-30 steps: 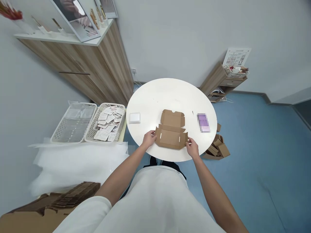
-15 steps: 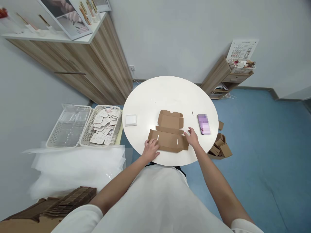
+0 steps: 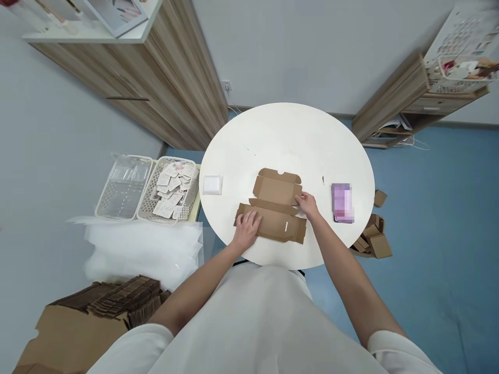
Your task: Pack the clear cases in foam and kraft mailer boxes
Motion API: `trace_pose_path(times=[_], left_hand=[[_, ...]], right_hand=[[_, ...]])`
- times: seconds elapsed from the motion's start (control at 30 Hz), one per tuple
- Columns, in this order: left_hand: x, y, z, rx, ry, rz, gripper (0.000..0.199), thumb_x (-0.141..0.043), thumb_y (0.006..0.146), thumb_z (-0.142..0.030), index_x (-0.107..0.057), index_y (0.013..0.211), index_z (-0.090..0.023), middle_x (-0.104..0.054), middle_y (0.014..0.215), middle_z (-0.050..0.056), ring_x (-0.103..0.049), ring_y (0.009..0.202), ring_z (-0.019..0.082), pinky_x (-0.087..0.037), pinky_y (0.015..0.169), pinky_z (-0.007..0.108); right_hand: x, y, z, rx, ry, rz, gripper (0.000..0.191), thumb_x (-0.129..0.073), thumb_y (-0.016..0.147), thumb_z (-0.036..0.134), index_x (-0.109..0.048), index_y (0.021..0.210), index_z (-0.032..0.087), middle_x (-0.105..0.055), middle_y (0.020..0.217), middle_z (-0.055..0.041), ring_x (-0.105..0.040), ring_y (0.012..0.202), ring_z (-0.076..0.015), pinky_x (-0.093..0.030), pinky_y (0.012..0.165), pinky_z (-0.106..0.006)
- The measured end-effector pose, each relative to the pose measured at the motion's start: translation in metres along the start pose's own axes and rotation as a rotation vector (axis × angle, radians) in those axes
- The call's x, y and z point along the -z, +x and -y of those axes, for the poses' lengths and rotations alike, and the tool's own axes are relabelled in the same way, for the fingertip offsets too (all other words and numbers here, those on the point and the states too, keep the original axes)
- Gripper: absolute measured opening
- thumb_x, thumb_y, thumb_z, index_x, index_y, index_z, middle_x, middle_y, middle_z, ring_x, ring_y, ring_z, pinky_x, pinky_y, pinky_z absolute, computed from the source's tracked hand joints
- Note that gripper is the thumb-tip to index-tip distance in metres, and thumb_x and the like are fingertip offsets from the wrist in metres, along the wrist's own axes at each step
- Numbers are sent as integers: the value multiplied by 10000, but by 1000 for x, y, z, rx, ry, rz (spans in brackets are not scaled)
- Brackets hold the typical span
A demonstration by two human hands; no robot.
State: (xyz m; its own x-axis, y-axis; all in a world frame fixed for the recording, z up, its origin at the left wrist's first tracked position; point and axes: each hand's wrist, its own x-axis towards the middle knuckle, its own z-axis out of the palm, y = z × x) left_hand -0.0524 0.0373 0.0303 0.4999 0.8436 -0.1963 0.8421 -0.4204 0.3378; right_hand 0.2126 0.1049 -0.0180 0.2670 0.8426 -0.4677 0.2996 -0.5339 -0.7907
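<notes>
An unfolded brown cardboard box (image 3: 277, 191) lies on the round white table (image 3: 288, 140) in front of me, its side flaps partly raised. My left hand (image 3: 248, 231) rests on the near left panel with its fingers spread, covering one of the slots there. At the right edge, my right hand (image 3: 307, 204) pinches the side flap of the far panel between thumb and fingers. A small white packet (image 3: 212, 184) lies on the table to the left. To the right is a purple, pixelated phone-like object (image 3: 342, 202).
Left of the table stand a white basket of cards (image 3: 171, 189) and one of clear plastic sleeves (image 3: 125, 187). White packing sheets (image 3: 140, 249) and stacked flat cardboard (image 3: 125, 298) lie nearer me. Folded boxes (image 3: 376, 236) sit on the floor right of the table.
My right hand has moved in from beside the box and taken hold of the far panel's flap. My left hand has shifted further onto the near panel. The camera view has moved.
</notes>
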Motion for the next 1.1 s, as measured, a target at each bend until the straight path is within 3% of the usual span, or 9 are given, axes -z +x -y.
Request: trace_pose_path(times=[0.17,0.37,0.57,0.73,0.8,0.87,0.93,1.0,1.1], left_hand=[[3,8,-1,-9,-16,-16,753,-619,640,-196,-302,1323,-187,-243,1402,171,-190,1290,333,-103,1014,516],[10,26,0,-66,222,52,1004,-681,573,-323,-112,1382,-148,-95,1448,133,47,1325,300,-47,1033,516],[6,30,3,-138,285,107,994,-672,562,-342,-137,1375,-141,-210,1419,130,21,1323,304,5,1031,534],[2,16,6,-151,256,88,949,-666,556,-337,-193,1354,-133,-292,1372,157,-64,1311,321,20,1027,534],[2,11,7,-163,251,78,951,-672,545,-342,-206,1347,-132,-299,1365,163,-82,1305,324,31,1023,537],[2,8,9,-179,251,70,948,-679,534,-341,-221,1338,-132,-312,1353,168,-96,1300,325,43,1019,540],[3,5,10,-193,251,60,932,-681,530,-331,-242,1329,-138,-333,1336,170,-110,1295,325,49,1018,540],[3,2,12,-202,250,51,908,-679,534,-315,-261,1321,-143,-357,1317,170,-122,1292,328,50,1018,538],[3,-4,13,-207,238,52,905,-686,526,-307,-276,1316,-141,-375,1300,170,-129,1288,343,45,1019,542]], right_hand=[[4,-2,6,44,-70,39,315,-491,730,271,-606,1010,183,-688,806,-22,-622,727,-153,-459,711,-291],[10,-11,14,11,-210,100,255,-509,703,250,-655,903,190,-673,679,4,-611,645,-143,-456,640,-244],[5,-25,12,-28,-214,121,258,-536,694,258,-648,907,163,-641,605,2,-601,564,-139,-457,567,-231],[-8,-56,11,49,-327,51,467,-485,742,337,-495,1179,174,-648,949,-68,-607,832,-197,-461,719,-304],[-14,-75,11,123,-452,-94,643,-490,734,385,-316,1314,168,-521,1198,-119,-507,1063,-253,-415,836,-369],[-21,-95,10,267,-599,-228,804,-502,716,442,-140,1373,152,-287,1385,-145,-284,1255,-291,-308,951,-434],[-29,-113,8,458,-765,-138,884,-511,701,494,-58,1384,161,-136,1445,-122,-110,1318,-284,-197,1013,-455],[-37,-128,4,590,-934,51,976,-550,648,550,-36,1385,168,-101,1454,-108,-40,1329,-283,-108,1037,-471],[-52,-139,-4,602,-1111,188,1095,-623,558,567,-32,1383,155,-105,1451,-123,-22,1328,-299,-37,1034,-509]])
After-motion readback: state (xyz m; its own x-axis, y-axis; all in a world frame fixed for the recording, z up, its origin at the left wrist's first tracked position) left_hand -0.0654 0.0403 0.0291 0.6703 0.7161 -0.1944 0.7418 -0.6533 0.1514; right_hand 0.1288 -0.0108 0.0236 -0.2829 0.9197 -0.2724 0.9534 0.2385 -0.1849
